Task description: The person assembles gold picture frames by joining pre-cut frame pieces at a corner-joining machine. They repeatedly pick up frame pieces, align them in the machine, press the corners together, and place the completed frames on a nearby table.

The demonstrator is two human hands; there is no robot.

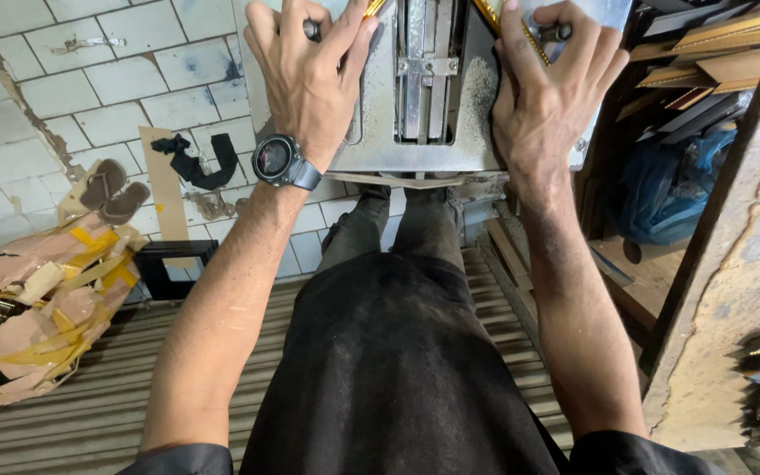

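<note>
I look straight down at a small metal machine table (415,149) dusted with sawdust, with a steel guide channel (424,70) down its middle. My left hand (310,75), with a dark wristwatch (279,160), presses a gold-coloured moulding strip (371,9) against the table's left side, fingers curled over a dark knob. My right hand (547,88) holds down another gold-edged moulding strip (512,31) on the right side, fingers bent near a second knob. Both strips angle towards the centre channel. Below are my dark trousers (398,369).
White tiled floor (116,79) at left with a pair of sandals (112,189), black cloth scraps (195,163) and a taped bundle (37,308). A ribbed metal sheet (90,405) lies underfoot. Racks of frame mouldings (714,53) and a blue bag (670,189) stand at right.
</note>
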